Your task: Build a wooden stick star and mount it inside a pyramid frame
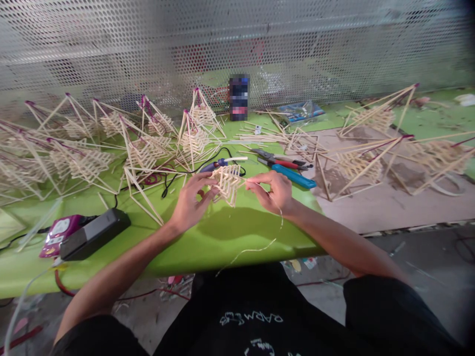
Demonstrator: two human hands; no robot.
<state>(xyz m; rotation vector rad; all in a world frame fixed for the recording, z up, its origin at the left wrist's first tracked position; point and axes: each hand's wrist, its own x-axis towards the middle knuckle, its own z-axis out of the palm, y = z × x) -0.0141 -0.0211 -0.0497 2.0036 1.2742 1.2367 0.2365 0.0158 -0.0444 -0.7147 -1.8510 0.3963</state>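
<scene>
- The left hand was half closed; its thumb and bent fingers gripped the left side of a small stick piece.
- The right hand was closed more tightly, its fingertips pinching a thin strand just beside the right end of the piece.
- This piece was held above the table, nearer to its front edge than to its back edge.
- From the right hand the strand hung in a loose curve toward the front edge.
- Just behind the piece, and partly hidden by it, was a dark blue tool with a black cord.
- Red-handled pliers and a blue-handled tool lay behind the right hand, touching or nearly so.
- Toward the left edge, many stick frames with purple tips stood crowded.
- Near the front left corner a black box lay against a glossy magenta device.
- On the right, more frames stood on a flat, brownish board.
- At the back edge a phone stood upright before a perforated metal screen.
- The piece was made of pale, straight sticks, layered like a small ladder; the table cover was smooth and bright green.
</scene>
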